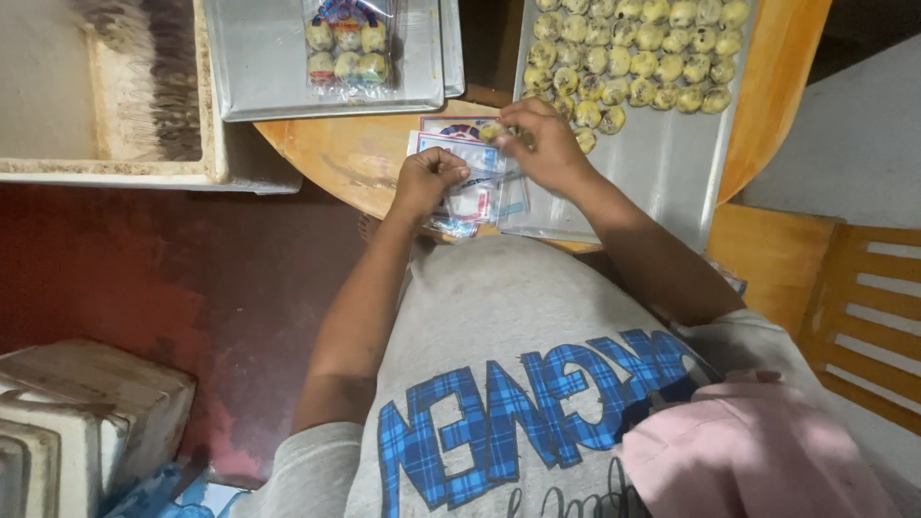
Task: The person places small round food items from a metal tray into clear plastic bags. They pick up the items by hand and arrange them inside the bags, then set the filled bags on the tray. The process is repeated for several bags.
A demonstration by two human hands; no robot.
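My left hand (427, 177) grips the edge of a clear plastic bag (477, 182) with a printed label, held over a small stack of similar bags on the round wooden table (331, 153). My right hand (545, 142) pinches a small yellowish round sweet (492, 130) right at the bag's mouth. Just beyond my right hand, a metal tray (662, 163) carries several rows of the same yellowish round sweets (633, 62).
A second metal tray (259, 67) at the back holds one filled bag of sweets (347, 43). A worn white foam box (125, 105) sits at the left, more white boxes (77, 412) at the lower left, and a wooden chair (844, 307) at the right.
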